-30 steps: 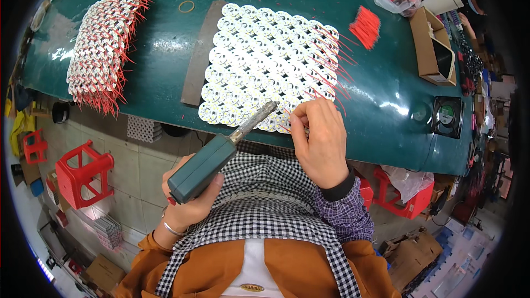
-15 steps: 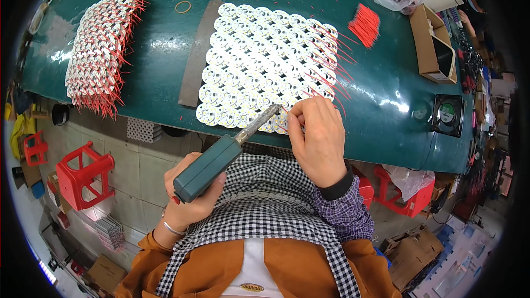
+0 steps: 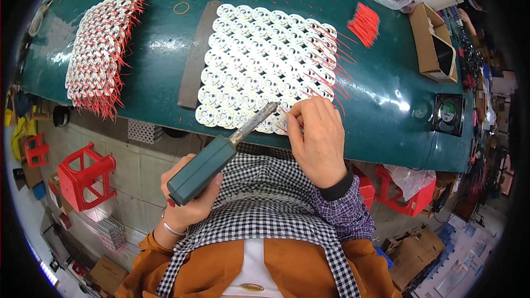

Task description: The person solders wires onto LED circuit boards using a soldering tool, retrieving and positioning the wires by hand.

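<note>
My left hand (image 3: pixel 190 201) is wrapped round the dark green body of a soldering gun (image 3: pixel 201 170). Its metal barrel slants up and right, and the tip is over the near edge of a panel of round white LED circuit boards (image 3: pixel 251 72). Whether the tip touches a board I cannot tell. At the panel's near right corner, my right hand (image 3: pixel 318 138) has thumb and forefinger pinched on a thin red wire (image 3: pixel 285 111), close to the tip. More red wires (image 3: pixel 337 74) stick out from the boards along the panel's right side.
A grey strip (image 3: pixel 199 58) lies along the panel's left side. Further left is a stack of wired boards (image 3: pixel 99 55). To the right are a bundle of red wires (image 3: pixel 364 25), a cardboard box (image 3: pixel 432 44) and a small black fan (image 3: pixel 448 114). Red stools (image 3: pixel 85 176) stand below the table.
The soldering gun and my left hand have shifted slightly left, its tip moving a little away from my right fingers. My right hand stays almost where it was.
</note>
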